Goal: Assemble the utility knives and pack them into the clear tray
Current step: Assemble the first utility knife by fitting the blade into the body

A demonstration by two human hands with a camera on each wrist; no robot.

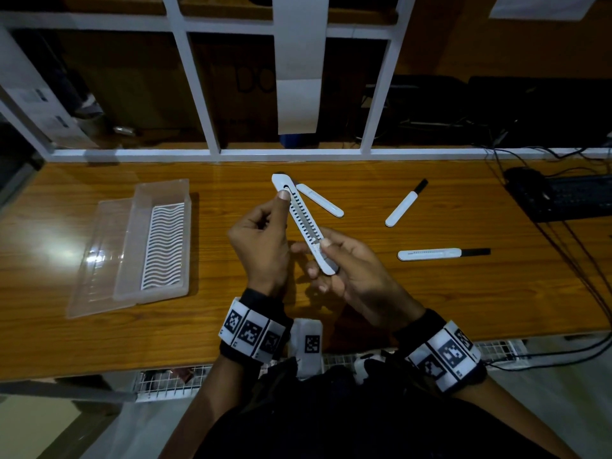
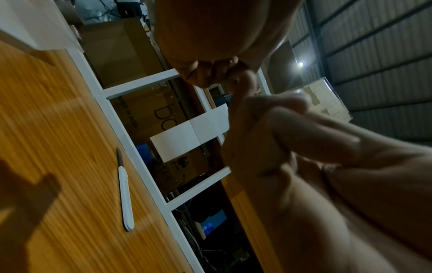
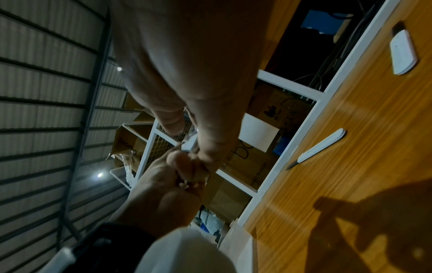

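Note:
Over the middle of the table I hold a white utility knife body (image 1: 303,223) with a toothed slot, tilted up and to the left. My left hand (image 1: 276,210) pinches its top end, thumb on the face. My right hand (image 1: 331,251) grips the lower end, thumb on the slot. In the right wrist view only a sliver of the held knife (image 3: 190,143) shows between the fingers. A white knife piece (image 1: 319,200) lies just behind. Two knives with black blades out (image 1: 405,203) (image 1: 440,254) lie to the right. The clear tray (image 1: 155,240) stands at the left.
The tray's clear lid (image 1: 96,260) lies against its left side. A black keyboard (image 1: 569,197) and cables sit at the table's right end. A white shelf frame (image 1: 298,155) runs along the back edge. One knife (image 2: 125,195) shows on the wood in the left wrist view.

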